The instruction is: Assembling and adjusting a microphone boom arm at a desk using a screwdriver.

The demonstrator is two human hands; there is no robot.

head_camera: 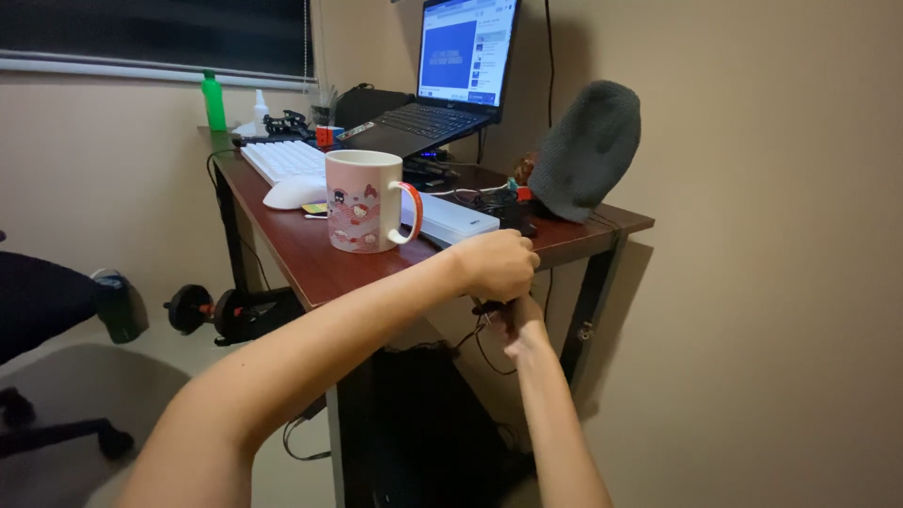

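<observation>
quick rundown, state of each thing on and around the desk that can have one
laptop: lid open, screen lit
mug: upright on the desk, contents hidden
green bottle: upright, capped
grey beanie: propped up, leaning at the wall
black cable: hangs below the desk edge
left hand: fisted at the desk edge
right hand: closed under it, at the black cable

Your left hand (496,263), right hand (520,325): both bare, no gloves, rings or watch; forearms uncovered, no sleeves in view
</observation>
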